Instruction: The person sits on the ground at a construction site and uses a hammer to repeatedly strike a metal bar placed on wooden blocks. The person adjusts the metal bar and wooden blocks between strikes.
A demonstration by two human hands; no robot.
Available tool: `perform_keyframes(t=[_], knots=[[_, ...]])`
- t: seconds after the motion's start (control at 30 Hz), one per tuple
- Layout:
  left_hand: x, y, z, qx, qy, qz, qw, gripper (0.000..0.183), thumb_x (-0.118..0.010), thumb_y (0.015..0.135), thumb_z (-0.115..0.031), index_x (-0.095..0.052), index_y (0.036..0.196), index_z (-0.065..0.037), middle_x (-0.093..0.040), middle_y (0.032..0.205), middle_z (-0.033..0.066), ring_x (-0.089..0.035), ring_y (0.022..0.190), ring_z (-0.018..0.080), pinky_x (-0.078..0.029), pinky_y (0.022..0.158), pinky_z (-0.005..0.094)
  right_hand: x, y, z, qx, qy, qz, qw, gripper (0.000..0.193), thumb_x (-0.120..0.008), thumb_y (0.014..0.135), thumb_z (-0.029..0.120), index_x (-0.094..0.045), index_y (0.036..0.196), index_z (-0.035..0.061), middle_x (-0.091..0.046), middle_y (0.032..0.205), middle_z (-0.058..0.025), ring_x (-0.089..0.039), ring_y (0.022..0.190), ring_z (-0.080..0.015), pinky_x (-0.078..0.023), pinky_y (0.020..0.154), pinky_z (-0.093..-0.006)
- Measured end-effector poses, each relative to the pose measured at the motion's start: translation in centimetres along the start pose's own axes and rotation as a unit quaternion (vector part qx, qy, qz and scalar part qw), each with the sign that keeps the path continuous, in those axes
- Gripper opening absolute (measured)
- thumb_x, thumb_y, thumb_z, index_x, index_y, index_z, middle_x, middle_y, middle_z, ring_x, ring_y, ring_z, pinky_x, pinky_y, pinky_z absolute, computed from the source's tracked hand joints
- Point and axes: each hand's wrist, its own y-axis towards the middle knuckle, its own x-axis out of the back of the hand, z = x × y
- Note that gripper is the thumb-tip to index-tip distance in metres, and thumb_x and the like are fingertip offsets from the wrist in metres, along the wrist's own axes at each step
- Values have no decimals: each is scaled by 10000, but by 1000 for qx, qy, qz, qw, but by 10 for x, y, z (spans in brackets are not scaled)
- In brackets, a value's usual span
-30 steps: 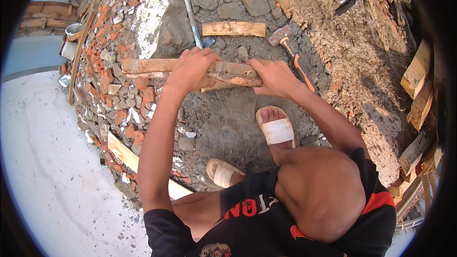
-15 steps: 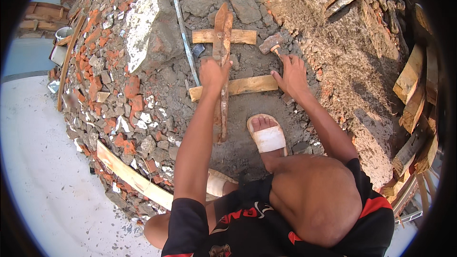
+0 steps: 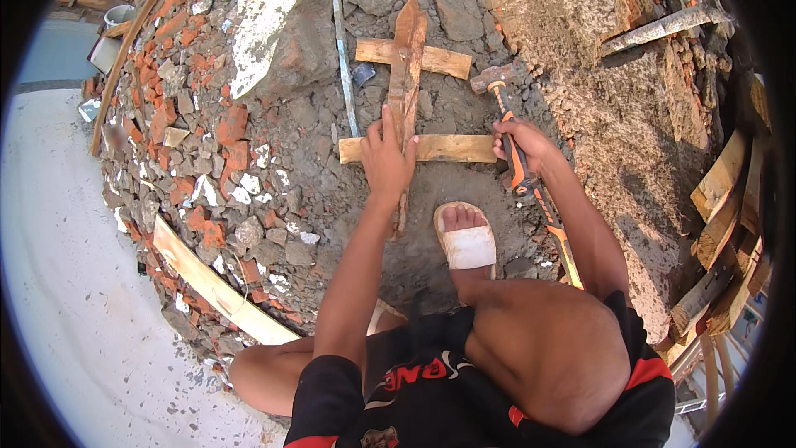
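Note:
My left hand [image 3: 388, 162] lies with its fingers stretched out over a long, narrow piece of wood [image 3: 404, 58] that seems to be two strips side by side, pointed at the far end. Beneath that hand a near wooden crosspiece [image 3: 456, 148] meets the long piece. A second crosspiece [image 3: 448, 60] crosses it farther off. To the right, my right hand [image 3: 531, 148] is closed round the orange and black handle of a sledgehammer [image 3: 520, 172]. Its rusty steel head [image 3: 497, 78] points away from me, just right of the far crosspiece. The handle's end runs back beside my right forearm.
A large white-faced concrete chunk [image 3: 269, 25] and a pale blue bar [image 3: 342, 50] lie left of the wood. Broken brick rubble [image 3: 236, 126] spreads farther left, with a loose plank [image 3: 211, 286] at its edge. Rough masonry [image 3: 572, 0] and stacked timber [image 3: 721, 174] are on the right.
My right hand has taken hold of the hammer's handle, and the hammer now shows along its length. My left hand's grip on the long wood has loosened into a flat, spread hand nearer the near crosspiece.

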Motion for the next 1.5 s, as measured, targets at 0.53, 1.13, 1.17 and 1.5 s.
perform_keyframes(t=[0.53,1.13,1.17,1.5], knots=[[3,-2,-4,78,-19,17,997,801,-704,912,-303,-306,1587,-134,-494,1390,157,-514,1153,391,-436,966,515,-94,-115,106,481,-321,-49,815,453,-353,1108,413,-560,1075,12,-546,635,-56,-554,529,-145,-451,521,-351],[2,7,-18,80,-17,32,996,779,-696,923,-302,-307,1582,-155,-498,1395,133,-503,1181,370,-416,976,504,-79,-46,16,386,-420,-129,812,488,-403,1082,422,-560,1073,-40,-635,747,-234,-643,754,-494,-500,696,-502],[1,7,-17,81,-20,28,996,780,-698,920,-302,-310,1580,-154,-500,1393,133,-504,1179,369,-417,975,502,-76,-36,12,365,-437,-125,812,497,-402,1081,430,-564,1067,-39,-639,758,-242,-635,774,-508,-497,711,-512],[0,3,-4,103,-12,39,994,792,-698,915,-298,-300,1586,-161,-486,1426,156,-507,1199,388,-421,1003,518,-88,-70,52,459,-326,-93,821,512,-406,1081,451,-588,1103,-27,-634,673,-186,-680,651,-395,-511,636,-455]])
